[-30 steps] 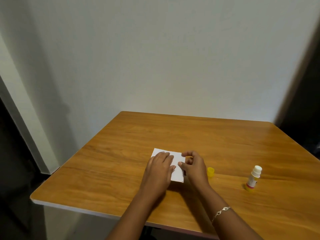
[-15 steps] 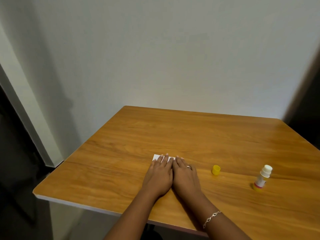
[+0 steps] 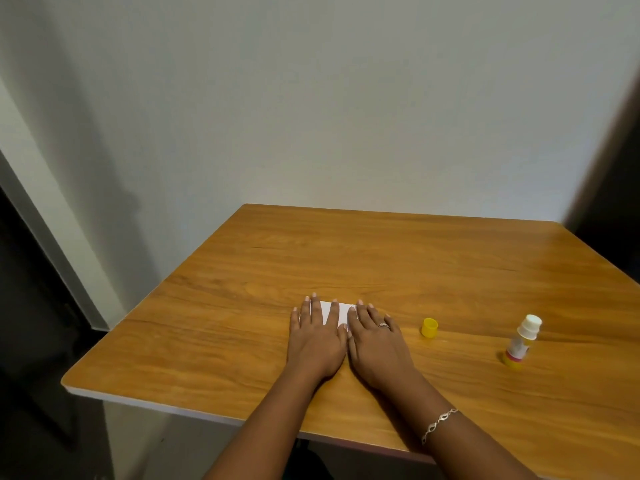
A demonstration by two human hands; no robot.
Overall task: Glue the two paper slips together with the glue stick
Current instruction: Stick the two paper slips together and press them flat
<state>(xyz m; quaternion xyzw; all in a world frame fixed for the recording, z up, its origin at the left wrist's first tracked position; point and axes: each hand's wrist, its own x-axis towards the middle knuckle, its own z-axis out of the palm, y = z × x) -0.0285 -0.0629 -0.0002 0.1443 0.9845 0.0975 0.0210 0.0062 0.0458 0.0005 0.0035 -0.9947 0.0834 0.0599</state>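
Note:
White paper slips (image 3: 341,312) lie flat on the wooden table (image 3: 381,258), mostly hidden under my palms; I cannot tell the two slips apart. My left hand (image 3: 317,337) and my right hand (image 3: 375,341) rest side by side, flat on the paper, fingers slightly spread. The glue stick (image 3: 521,342) stands upright and uncapped at the right, well away from both hands. Its yellow cap (image 3: 429,328) sits on the table between my right hand and the stick.
The table's back edge meets a pale wall (image 3: 346,116). Its front edge (image 3: 156,403) and left edge drop off to dark floor. A bracelet (image 3: 438,422) is on my right wrist.
A second ago my right fingers pinched the paper's edge. Both hands then went flat on the paper, and now the fingers are spread a little wider, showing a strip of white.

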